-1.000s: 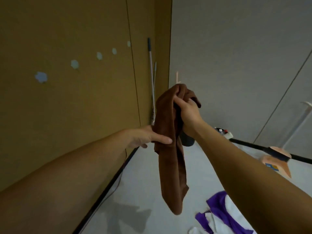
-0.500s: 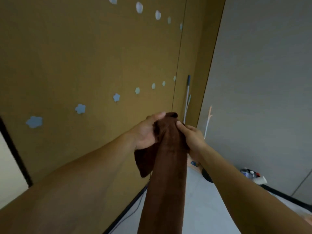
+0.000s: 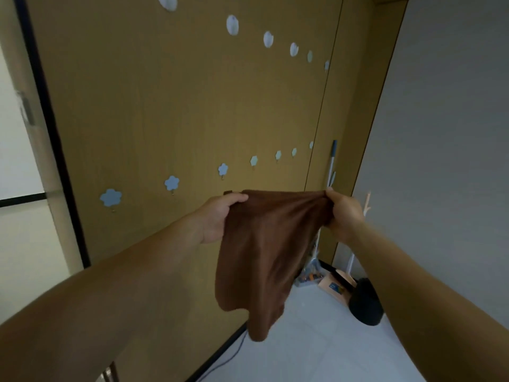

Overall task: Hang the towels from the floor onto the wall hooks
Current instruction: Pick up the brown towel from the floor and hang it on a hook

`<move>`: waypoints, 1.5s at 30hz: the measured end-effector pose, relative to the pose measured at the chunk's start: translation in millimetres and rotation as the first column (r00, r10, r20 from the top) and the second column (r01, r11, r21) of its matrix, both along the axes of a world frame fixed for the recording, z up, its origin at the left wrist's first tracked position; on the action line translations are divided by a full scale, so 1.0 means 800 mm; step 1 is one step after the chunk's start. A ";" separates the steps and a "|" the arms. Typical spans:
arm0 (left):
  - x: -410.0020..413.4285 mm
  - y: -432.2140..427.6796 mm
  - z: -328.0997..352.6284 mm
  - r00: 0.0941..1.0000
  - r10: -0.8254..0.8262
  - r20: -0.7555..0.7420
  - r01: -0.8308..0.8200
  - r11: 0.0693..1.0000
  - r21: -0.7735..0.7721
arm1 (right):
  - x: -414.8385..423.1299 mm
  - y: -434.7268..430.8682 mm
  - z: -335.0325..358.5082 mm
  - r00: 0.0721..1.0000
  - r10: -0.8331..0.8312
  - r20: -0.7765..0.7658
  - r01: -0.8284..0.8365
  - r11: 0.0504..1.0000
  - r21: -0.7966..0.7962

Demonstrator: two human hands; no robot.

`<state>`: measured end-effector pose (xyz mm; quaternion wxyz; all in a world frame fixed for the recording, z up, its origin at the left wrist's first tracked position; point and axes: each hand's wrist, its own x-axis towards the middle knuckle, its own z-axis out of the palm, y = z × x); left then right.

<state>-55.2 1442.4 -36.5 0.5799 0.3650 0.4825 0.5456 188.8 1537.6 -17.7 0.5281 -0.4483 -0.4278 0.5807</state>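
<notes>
A brown towel (image 3: 264, 252) hangs spread between my two hands in front of the yellow-brown wall. My left hand (image 3: 217, 216) grips its upper left corner and my right hand (image 3: 344, 210) grips the upper right corner, so the top edge is stretched out level. A row of pale blue flower-shaped wall hooks runs across the wall just above the towel's edge: one hook (image 3: 172, 183) up and left of my left hand, another hook (image 3: 223, 170) above it, another hook (image 3: 110, 197) farther left. A second, higher row of hooks (image 3: 232, 24) is near the top.
A mop handle (image 3: 332, 164) leans in the corner behind the towel. On the pale floor below sit a dark round object (image 3: 365, 306) and a small cardboard box (image 3: 334, 286). A grey wall (image 3: 446, 150) closes the right side. A black cable (image 3: 220, 362) runs along the baseboard.
My hands have pulled apart, opening the bunched towel into a wide sheet. The view has tilted up and left, bringing both hook rows into sight.
</notes>
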 end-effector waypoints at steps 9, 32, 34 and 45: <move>0.009 -0.006 0.024 0.936 0.329 -0.127 -0.318 0.943 0.101 | 0.026 0.008 -0.011 0.972 0.232 0.027 -0.233 0.972 0.019; -0.029 -0.043 0.015 0.755 0.466 -0.462 -0.542 0.839 -0.040 | 0.102 0.051 0.000 0.936 -0.077 0.343 0.008 0.980 0.198; -0.027 -0.040 0.019 0.756 0.514 -0.405 -0.572 0.820 -0.029 | 0.103 0.046 -0.002 0.915 -0.044 0.401 -0.028 0.985 0.171; -0.026 -0.036 0.025 0.771 0.461 -0.440 -0.525 0.850 -0.030 | 0.088 0.029 -0.005 0.914 0.009 0.405 -0.053 0.994 0.098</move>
